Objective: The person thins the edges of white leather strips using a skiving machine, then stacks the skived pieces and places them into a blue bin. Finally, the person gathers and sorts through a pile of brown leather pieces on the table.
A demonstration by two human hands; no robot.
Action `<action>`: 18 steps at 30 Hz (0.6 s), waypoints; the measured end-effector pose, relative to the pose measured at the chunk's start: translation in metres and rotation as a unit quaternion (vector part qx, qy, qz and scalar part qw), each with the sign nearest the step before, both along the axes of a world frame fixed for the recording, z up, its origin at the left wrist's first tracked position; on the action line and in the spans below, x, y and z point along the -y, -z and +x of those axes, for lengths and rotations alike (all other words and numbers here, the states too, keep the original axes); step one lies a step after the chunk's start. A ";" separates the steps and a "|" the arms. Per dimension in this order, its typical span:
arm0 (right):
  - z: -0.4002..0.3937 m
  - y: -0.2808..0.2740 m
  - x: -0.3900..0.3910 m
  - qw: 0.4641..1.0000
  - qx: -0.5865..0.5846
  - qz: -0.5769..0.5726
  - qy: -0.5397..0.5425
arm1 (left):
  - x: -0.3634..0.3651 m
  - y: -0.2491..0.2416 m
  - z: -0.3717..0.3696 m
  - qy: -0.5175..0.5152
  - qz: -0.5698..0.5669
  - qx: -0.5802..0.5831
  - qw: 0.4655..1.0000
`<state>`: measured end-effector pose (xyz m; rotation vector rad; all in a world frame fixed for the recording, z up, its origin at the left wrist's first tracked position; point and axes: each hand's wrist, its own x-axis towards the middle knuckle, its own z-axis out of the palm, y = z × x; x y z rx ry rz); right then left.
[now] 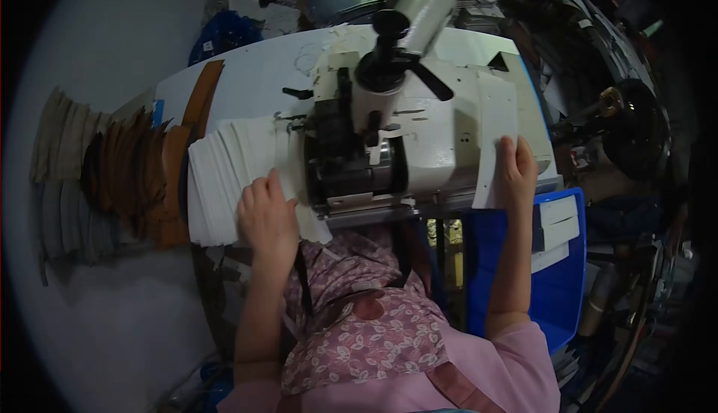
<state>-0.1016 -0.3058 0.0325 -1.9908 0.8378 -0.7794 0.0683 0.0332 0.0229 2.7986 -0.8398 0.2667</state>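
Note:
My left hand rests flat, fingers apart, on a fanned stack of white flat pieces lying left of a white machine. My right hand grips the lower end of a long white strip that lies on the right side of the machine's top. The machine has a black working head at its left and a black handle with a pale cylinder above it.
Brown, tan and grey fanned pieces lie further left on the white table. A blue bin holding white pieces stands at the lower right. Dark clutter and machinery fill the right side and the back.

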 end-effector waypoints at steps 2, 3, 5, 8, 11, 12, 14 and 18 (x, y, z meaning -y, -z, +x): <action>0.010 0.007 0.033 0.998 -0.019 -0.059 0.025 | -0.005 0.010 0.005 0.022 0.070 0.005 0.997; 0.015 -0.001 0.038 0.995 -0.043 -0.076 0.041 | -0.004 0.019 0.007 0.011 0.082 0.004 0.997; 0.028 -0.006 0.041 0.989 -0.081 -0.108 0.062 | -0.004 0.033 0.011 -0.020 0.117 0.005 0.993; 0.035 -0.010 0.041 0.967 -0.121 -0.196 0.105 | -0.007 0.015 0.013 -0.024 0.022 -0.026 0.999; 0.033 0.005 0.034 0.909 -0.034 -0.393 0.134 | -0.022 -0.008 0.011 -0.067 -0.166 -0.169 0.969; 0.028 -0.008 0.012 0.926 -0.016 -0.361 0.110 | -0.029 -0.010 0.004 -0.066 -0.289 -0.211 0.931; 0.019 -0.009 -0.037 0.989 0.082 -0.120 -0.023 | -0.030 -0.011 -0.016 -0.015 -0.511 -0.278 0.813; 0.021 0.016 -0.151 0.885 0.164 0.323 -0.294 | 0.002 -0.025 -0.068 0.048 -0.568 -0.443 0.692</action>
